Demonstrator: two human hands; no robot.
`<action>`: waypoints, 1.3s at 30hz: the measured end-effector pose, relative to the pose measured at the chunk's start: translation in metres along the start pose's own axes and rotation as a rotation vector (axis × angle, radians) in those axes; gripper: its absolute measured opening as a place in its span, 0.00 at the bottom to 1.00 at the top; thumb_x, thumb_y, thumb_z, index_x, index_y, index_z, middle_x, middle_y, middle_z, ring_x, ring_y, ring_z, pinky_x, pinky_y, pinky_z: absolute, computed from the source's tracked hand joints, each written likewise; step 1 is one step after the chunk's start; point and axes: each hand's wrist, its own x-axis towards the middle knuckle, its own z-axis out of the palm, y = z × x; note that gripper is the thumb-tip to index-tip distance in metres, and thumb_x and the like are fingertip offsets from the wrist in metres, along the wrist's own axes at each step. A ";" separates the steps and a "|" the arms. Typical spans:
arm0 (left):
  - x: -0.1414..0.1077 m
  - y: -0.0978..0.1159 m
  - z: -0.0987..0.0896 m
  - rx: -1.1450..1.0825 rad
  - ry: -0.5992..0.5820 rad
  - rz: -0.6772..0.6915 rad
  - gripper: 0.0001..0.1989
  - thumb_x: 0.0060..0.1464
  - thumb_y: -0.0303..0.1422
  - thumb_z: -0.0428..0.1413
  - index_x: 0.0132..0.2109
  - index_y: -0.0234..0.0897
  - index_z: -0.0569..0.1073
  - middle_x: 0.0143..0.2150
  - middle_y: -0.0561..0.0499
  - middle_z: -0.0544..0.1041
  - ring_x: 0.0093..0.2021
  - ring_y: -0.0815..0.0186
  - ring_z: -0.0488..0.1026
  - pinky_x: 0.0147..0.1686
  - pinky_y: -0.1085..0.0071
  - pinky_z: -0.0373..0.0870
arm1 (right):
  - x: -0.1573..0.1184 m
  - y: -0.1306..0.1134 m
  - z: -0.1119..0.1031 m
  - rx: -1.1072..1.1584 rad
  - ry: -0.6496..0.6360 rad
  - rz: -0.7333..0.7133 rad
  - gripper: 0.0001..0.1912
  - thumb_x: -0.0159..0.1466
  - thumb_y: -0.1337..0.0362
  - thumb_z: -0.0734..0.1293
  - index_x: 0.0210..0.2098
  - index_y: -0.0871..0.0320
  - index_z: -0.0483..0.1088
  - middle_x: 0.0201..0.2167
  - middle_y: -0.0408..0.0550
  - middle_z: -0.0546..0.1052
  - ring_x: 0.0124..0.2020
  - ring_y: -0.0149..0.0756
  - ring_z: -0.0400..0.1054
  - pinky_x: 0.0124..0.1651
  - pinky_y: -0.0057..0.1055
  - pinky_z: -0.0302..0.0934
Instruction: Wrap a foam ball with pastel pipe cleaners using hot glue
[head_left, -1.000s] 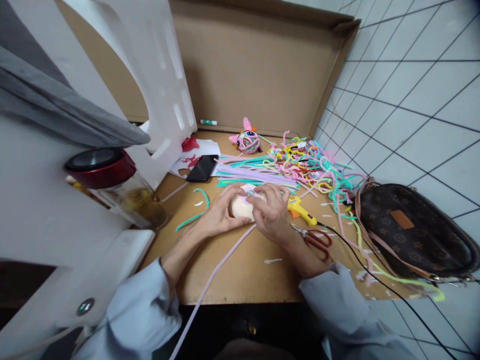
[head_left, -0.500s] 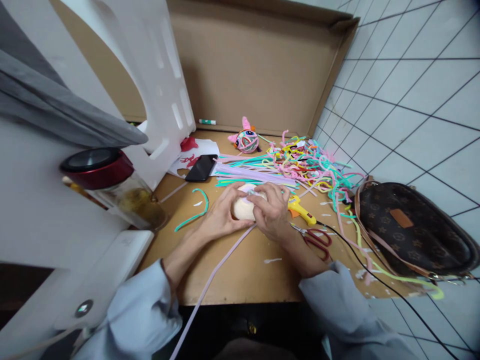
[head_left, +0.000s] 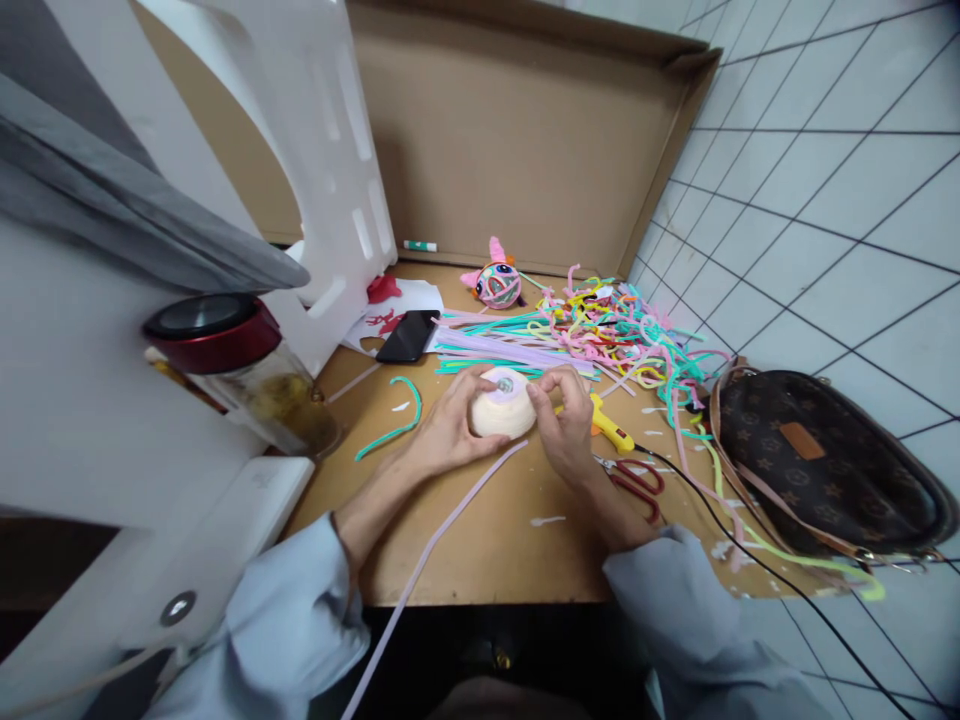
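Observation:
A cream-coloured ball [head_left: 501,415] with a pale lilac ring around a small greyish spot on top sits between my hands, above the table. My left hand [head_left: 452,418] wraps its left side, thumb low at the front and fingers behind. At its right edge, my right hand [head_left: 564,415] is closed in a pinch with the thumb tip against or very near the ball; whatever is between those fingertips is too small to make out. One lilac pipe cleaner [head_left: 442,530] runs from just below the ball down over the table's front edge.
A yellow glue gun [head_left: 613,428] and red-handled scissors [head_left: 637,478] lie right of my right hand. Behind are pipe cleaners [head_left: 510,345], a tangled heap [head_left: 615,325], a decorated ball [head_left: 498,284] and a phone [head_left: 409,336]. A glass bottle [head_left: 277,400] stands left, a brown bag [head_left: 817,460] right.
My right hand has moved from the top of the ball to its right edge, uncovering the lilac ring and spot. My left hand keeps its hold.

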 end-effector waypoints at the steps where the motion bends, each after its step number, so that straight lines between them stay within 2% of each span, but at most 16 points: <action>1: 0.000 0.000 0.000 -0.001 0.000 -0.001 0.30 0.43 0.38 0.67 0.52 0.43 0.64 0.62 0.38 0.67 0.64 0.47 0.66 0.61 0.46 0.63 | 0.000 0.002 0.001 -0.016 -0.012 -0.006 0.10 0.68 0.61 0.60 0.29 0.54 0.61 0.28 0.42 0.70 0.35 0.36 0.65 0.45 0.35 0.55; 5: 0.000 0.000 0.000 -0.008 -0.013 0.003 0.31 0.43 0.38 0.68 0.52 0.42 0.63 0.63 0.37 0.66 0.64 0.48 0.65 0.61 0.47 0.63 | -0.003 0.006 -0.001 -0.091 -0.069 -0.041 0.16 0.71 0.63 0.56 0.26 0.54 0.62 0.25 0.42 0.70 0.32 0.35 0.64 0.43 0.35 0.53; 8: 0.001 0.000 0.000 -0.012 -0.016 0.004 0.34 0.41 0.42 0.69 0.52 0.42 0.62 0.63 0.37 0.65 0.65 0.48 0.64 0.61 0.48 0.63 | -0.006 0.006 -0.014 -0.124 -0.050 0.004 0.16 0.71 0.63 0.56 0.27 0.55 0.64 0.27 0.44 0.71 0.33 0.36 0.65 0.42 0.35 0.54; 11: 0.000 0.000 0.001 -0.001 -0.004 -0.011 0.36 0.39 0.45 0.70 0.51 0.42 0.62 0.64 0.37 0.64 0.65 0.48 0.64 0.61 0.49 0.63 | -0.013 0.005 -0.041 -0.170 -0.017 0.041 0.11 0.69 0.63 0.58 0.32 0.55 0.67 0.31 0.46 0.74 0.37 0.38 0.67 0.43 0.35 0.56; 14: 0.000 0.001 0.003 0.022 0.008 -0.050 0.35 0.41 0.44 0.70 0.51 0.42 0.62 0.63 0.39 0.65 0.65 0.49 0.65 0.60 0.50 0.65 | -0.026 0.008 -0.076 -0.278 -0.044 0.062 0.08 0.68 0.64 0.60 0.35 0.55 0.69 0.33 0.47 0.76 0.38 0.39 0.68 0.44 0.37 0.56; 18: -0.001 0.001 0.005 0.015 -0.001 -0.106 0.33 0.43 0.44 0.67 0.52 0.42 0.61 0.63 0.39 0.65 0.63 0.50 0.67 0.59 0.51 0.66 | -0.048 0.017 -0.115 -0.426 -0.202 0.107 0.06 0.67 0.65 0.60 0.38 0.56 0.69 0.35 0.49 0.75 0.39 0.41 0.68 0.42 0.37 0.57; 21: -0.002 -0.001 0.006 -0.007 -0.008 -0.144 0.33 0.42 0.44 0.67 0.51 0.42 0.61 0.63 0.38 0.66 0.62 0.49 0.68 0.60 0.49 0.65 | -0.062 0.024 -0.128 -0.540 -0.387 0.138 0.06 0.67 0.66 0.61 0.39 0.58 0.70 0.37 0.52 0.75 0.41 0.44 0.68 0.43 0.37 0.59; 24: -0.002 -0.003 0.006 -0.041 0.006 -0.165 0.33 0.42 0.42 0.67 0.51 0.42 0.60 0.62 0.38 0.67 0.62 0.50 0.68 0.60 0.50 0.65 | -0.069 0.026 -0.130 -0.622 -0.572 0.177 0.07 0.67 0.67 0.61 0.39 0.59 0.70 0.39 0.55 0.75 0.41 0.44 0.67 0.43 0.37 0.60; 26: -0.002 -0.004 0.006 -0.064 0.016 -0.157 0.33 0.41 0.42 0.67 0.51 0.42 0.60 0.62 0.38 0.67 0.62 0.51 0.68 0.60 0.51 0.65 | -0.069 0.025 -0.130 -0.646 -0.636 0.185 0.07 0.67 0.68 0.61 0.40 0.59 0.71 0.40 0.55 0.75 0.41 0.43 0.67 0.44 0.37 0.60; 33: -0.002 -0.010 0.003 -0.044 0.011 -0.142 0.34 0.42 0.43 0.67 0.52 0.40 0.60 0.62 0.37 0.66 0.62 0.51 0.69 0.60 0.51 0.65 | -0.048 0.026 -0.120 -0.672 -0.589 0.207 0.10 0.67 0.69 0.60 0.42 0.60 0.72 0.42 0.56 0.75 0.44 0.43 0.67 0.46 0.36 0.59; 39: -0.001 -0.014 0.000 -0.041 0.007 -0.121 0.33 0.42 0.42 0.66 0.52 0.41 0.60 0.62 0.37 0.66 0.62 0.50 0.67 0.61 0.50 0.64 | -0.018 0.030 -0.095 -0.851 -0.757 0.429 0.15 0.69 0.61 0.60 0.47 0.64 0.72 0.46 0.60 0.75 0.47 0.46 0.68 0.47 0.36 0.57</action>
